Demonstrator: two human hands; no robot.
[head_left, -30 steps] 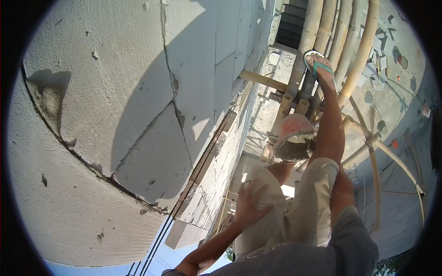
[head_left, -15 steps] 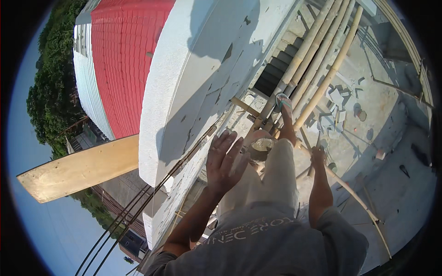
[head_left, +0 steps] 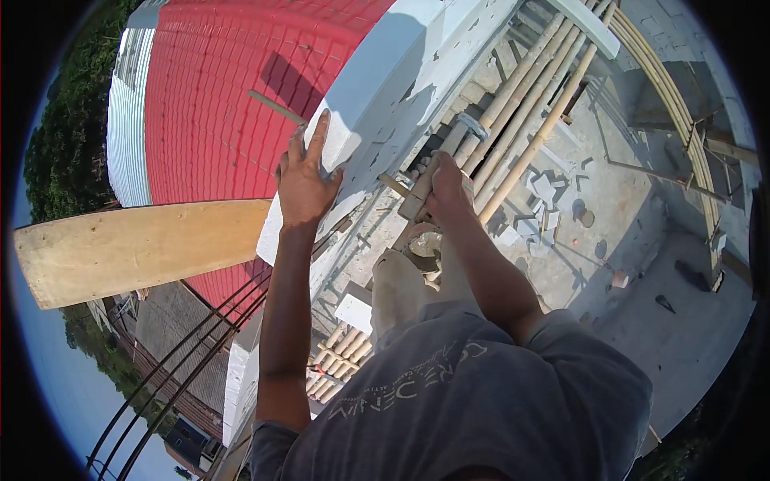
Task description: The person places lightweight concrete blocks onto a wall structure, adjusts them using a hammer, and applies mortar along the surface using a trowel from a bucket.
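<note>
My left hand (head_left: 306,184) lies on the white block wall's top edge (head_left: 341,128), fingers spread upward, beside a thin stick over the red roof. My right hand (head_left: 445,180) is closed on a grey, mortar-stained tool (head_left: 413,206), partly hidden by the hand, above the bamboo poles (head_left: 529,88) along the wall's inner side. A bucket of grey mortar (head_left: 425,244) sits just below that hand, between my legs.
Red tiled roofing (head_left: 200,120), a plywood sheet (head_left: 136,248) and black cables (head_left: 160,385) lie left, beyond the wall. Far below on the right is a concrete floor (head_left: 593,240) with scattered offcuts, beside long bamboo lengths (head_left: 674,104). More poles (head_left: 341,361) show below.
My view has swung over the wall to the roof. My left hand moved from my leg, through the air, onto the wall top. My right hand moved inward and up over the bucket.
</note>
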